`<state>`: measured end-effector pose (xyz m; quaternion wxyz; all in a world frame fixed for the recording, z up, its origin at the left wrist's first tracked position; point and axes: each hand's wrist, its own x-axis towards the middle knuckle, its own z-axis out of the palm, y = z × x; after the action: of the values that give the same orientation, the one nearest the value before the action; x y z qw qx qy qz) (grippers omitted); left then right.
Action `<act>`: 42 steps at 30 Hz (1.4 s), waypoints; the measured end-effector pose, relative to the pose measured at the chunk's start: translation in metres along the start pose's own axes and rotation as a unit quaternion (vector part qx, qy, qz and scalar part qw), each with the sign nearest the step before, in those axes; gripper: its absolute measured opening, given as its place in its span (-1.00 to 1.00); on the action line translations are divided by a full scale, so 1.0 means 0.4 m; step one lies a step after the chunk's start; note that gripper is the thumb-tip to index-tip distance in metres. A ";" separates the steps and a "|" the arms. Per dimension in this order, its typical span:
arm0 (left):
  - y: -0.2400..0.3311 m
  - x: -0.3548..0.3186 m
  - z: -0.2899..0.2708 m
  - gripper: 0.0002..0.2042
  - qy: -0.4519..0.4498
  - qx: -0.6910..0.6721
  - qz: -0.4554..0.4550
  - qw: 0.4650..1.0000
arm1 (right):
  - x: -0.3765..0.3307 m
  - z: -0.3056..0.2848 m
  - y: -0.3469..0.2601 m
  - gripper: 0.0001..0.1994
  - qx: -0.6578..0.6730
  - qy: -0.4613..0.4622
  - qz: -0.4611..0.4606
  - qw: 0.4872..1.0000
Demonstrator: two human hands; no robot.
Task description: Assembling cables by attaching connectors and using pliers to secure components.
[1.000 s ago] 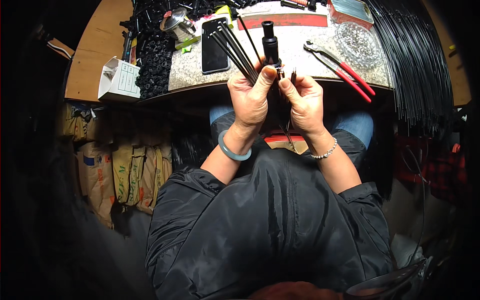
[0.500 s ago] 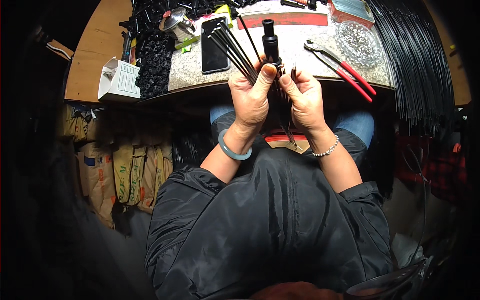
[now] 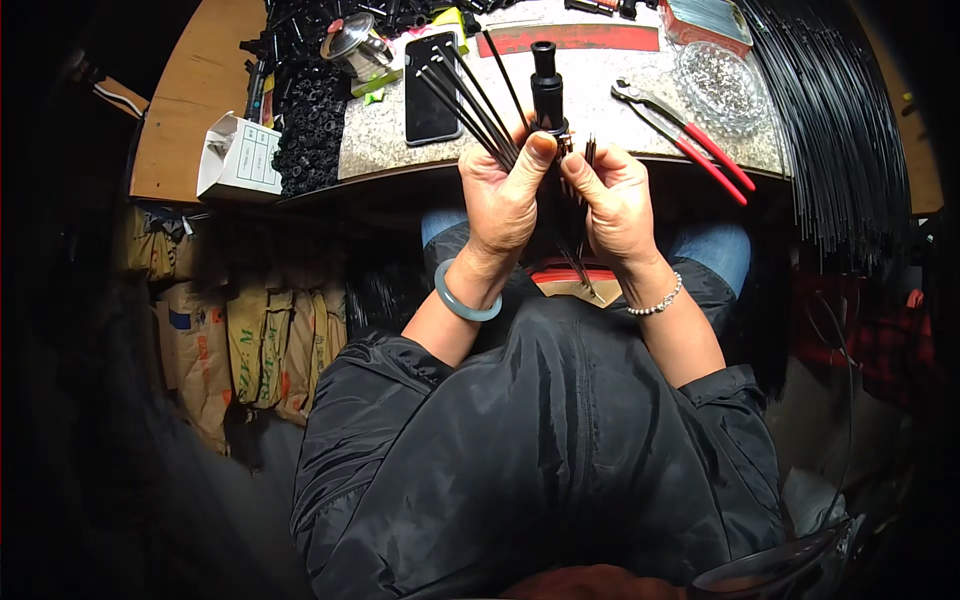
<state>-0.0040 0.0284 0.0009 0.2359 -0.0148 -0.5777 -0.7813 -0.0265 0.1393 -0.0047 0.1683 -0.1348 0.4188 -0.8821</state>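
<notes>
A black plastic tube fitting [image 3: 546,92] with a stepped, flared top stands upright between my hands, over the front edge of the table. My left hand [image 3: 500,208] is closed round its lower end, thumb pressed against it. Several thin black rods [image 3: 484,127] with pale tips fan out up and left from that same hand. In my right hand [image 3: 620,208], thumb and fingers pinch other thin dark rods [image 3: 590,150] close beside the fitting's base. More rod ends hang below the hands toward my lap. My fingers hide where the rods meet the fitting.
On the table lie a black phone [image 3: 432,95], red-handled pliers [image 3: 690,145] and a clear dish [image 3: 718,88] of small metal pieces. Black plastic parts [image 3: 310,150] heap at left beside a white box [image 3: 240,158]. A mass of long black rods [image 3: 840,140] overhangs the right edge.
Both hands, with the fitting and rods, have shifted very slightly to the right in the picture; the table does likewise. Their grip looks the same.
</notes>
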 end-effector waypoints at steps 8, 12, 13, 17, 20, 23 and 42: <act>0.004 -0.001 0.002 -0.78 -0.004 -0.005 0.009 1.000 | 0.004 -0.004 0.008 -0.89 0.037 -0.029 0.032 0.998; -0.011 0.002 0.017 -0.78 0.038 -0.043 0.025 0.998 | 0.001 0.002 0.017 -0.89 0.037 0.004 -0.004 0.999; -0.010 0.003 0.017 -0.78 0.038 -0.043 0.026 0.998 | 0.001 0.000 0.020 -0.89 0.048 -0.005 -0.009 0.999; -0.008 0.001 0.008 -0.80 0.038 -0.065 0.012 0.997 | 0.001 0.002 0.026 -0.89 0.058 0.002 -0.026 0.998; -0.003 -0.003 0.004 -0.79 0.038 -0.041 0.005 0.998 | -0.001 0.004 0.018 -0.89 0.057 0.002 0.002 0.998; 0.000 -0.003 0.007 -0.78 0.037 -0.039 -0.001 0.999 | -0.001 0.007 0.013 -0.91 0.037 0.017 0.000 0.999; 0.006 0.001 0.011 -0.74 0.019 -0.042 -0.003 0.999 | 0.008 -0.017 0.025 -0.80 0.001 -0.024 0.000 1.000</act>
<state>-0.0047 0.0317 0.0046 0.2435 -0.0082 -0.5401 -0.8056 -0.0300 0.1366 -0.0164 0.1782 -0.1556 0.4138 -0.8791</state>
